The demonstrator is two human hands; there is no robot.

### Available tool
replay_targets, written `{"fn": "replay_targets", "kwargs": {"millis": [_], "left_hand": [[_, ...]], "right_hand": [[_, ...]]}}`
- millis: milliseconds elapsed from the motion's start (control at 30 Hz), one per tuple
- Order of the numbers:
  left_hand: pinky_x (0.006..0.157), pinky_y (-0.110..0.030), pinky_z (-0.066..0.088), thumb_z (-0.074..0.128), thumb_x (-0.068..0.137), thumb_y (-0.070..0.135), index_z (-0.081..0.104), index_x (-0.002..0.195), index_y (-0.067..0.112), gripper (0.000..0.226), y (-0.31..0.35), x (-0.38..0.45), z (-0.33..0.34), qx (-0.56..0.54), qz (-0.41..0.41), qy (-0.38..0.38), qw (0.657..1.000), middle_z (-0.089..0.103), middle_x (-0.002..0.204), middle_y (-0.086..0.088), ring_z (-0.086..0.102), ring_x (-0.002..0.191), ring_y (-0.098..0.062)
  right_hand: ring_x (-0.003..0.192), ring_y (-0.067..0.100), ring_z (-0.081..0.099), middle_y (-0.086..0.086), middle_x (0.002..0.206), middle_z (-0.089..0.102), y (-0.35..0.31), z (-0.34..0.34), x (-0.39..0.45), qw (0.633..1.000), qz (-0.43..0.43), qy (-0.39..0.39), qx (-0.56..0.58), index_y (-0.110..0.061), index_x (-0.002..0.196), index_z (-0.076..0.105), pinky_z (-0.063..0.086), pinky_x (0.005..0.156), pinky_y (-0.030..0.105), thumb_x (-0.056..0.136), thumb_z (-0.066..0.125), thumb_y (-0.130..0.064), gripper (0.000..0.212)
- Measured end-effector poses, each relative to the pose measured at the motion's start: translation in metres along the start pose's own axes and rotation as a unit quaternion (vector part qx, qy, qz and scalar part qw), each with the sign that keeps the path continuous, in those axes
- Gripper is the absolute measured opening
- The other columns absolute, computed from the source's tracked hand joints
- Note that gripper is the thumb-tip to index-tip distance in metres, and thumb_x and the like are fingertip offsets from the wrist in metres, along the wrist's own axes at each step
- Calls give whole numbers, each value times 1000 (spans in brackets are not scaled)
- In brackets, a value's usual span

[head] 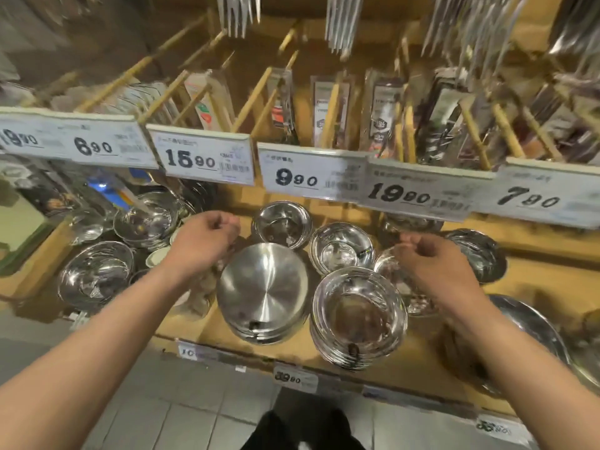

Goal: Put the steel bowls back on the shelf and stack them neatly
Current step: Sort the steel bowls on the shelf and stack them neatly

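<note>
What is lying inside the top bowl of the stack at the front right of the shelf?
Inside the top bowl only a small dark tag shows near the front rim; the bottom otherwise looks bare and shiny. More bowl rims show beneath it, but their insides are covered.
</note>
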State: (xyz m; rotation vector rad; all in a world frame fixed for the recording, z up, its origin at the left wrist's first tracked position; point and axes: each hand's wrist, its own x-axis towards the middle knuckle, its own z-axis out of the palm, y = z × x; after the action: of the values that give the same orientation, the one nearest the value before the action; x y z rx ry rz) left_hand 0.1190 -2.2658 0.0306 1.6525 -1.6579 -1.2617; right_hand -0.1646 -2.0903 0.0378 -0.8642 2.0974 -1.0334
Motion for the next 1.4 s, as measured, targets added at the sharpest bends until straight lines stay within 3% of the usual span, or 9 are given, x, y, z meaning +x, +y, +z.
{"fn": "replay_targets", "kwargs": {"millis": [167,400,600,733,833,900,1133,1267,1400], "left_hand": [[80,-34,57,64,97,21,72,93,20,9,6,38,13,116,10,7,993,74,91,-5,68,83,-24],[74,-24,44,58,100,16,70,116,3,24,0,84,49,275,40,-47,959,70,122,-17,64,112,-33],[101,-39,47,50,105,22,63,130,-2,36,-12,110,58,355,-8,-64,933,60,136,-22,57,125,-37],[89,-35,54,55,101,21,68,117,-5,32,-14,120,57,343,-49,-110,932,67,120,-21,66,109,-37],[43,-17,45,60,99,24,63,69,4,36,-10,119,62,333,-103,-112,930,64,49,-6,61,56,-22],[39,-18,39,58,100,21,54,57,12,43,-17,124,66,318,-107,-120,934,48,29,2,49,44,-13],[85,-45,62,66,95,2,63,85,-4,12,-14,125,56,178,-116,-91,973,60,38,0,76,72,-29],[41,-21,53,68,88,-11,59,73,-1,20,2,110,41,141,-101,-104,979,63,66,-13,56,30,-14],[47,-22,55,72,88,-3,68,87,-5,5,20,90,22,105,-92,-77,987,72,67,-17,63,47,-20]], "right_hand": [[97,32,71,11,99,74,10,2,22,999,25,-30,-13,-20,94,70,53,93,47,98,65,-24,8],[67,21,56,5,82,68,21,18,41,998,24,-48,-34,-6,106,69,39,54,26,99,63,-26,22],[68,19,55,7,84,67,29,26,50,999,37,-24,-19,-12,103,69,44,63,31,98,65,-27,17],[50,5,49,3,77,62,35,31,49,999,34,4,-2,-7,101,69,42,46,15,97,66,-21,16],[43,3,46,2,73,61,38,34,47,999,45,13,20,-11,102,69,40,41,14,97,66,-19,11],[54,9,50,4,75,65,38,34,46,997,60,20,40,-13,105,69,41,48,21,97,66,-18,10],[59,13,53,5,81,68,33,31,43,996,74,18,55,-16,107,68,39,56,25,98,65,-19,10],[66,18,55,5,87,72,24,31,50,999,51,14,-14,-20,96,69,42,56,29,98,62,-18,8],[74,16,61,5,94,71,11,34,66,988,3,-7,-156,-21,111,68,47,61,22,99,57,-24,17]]}}
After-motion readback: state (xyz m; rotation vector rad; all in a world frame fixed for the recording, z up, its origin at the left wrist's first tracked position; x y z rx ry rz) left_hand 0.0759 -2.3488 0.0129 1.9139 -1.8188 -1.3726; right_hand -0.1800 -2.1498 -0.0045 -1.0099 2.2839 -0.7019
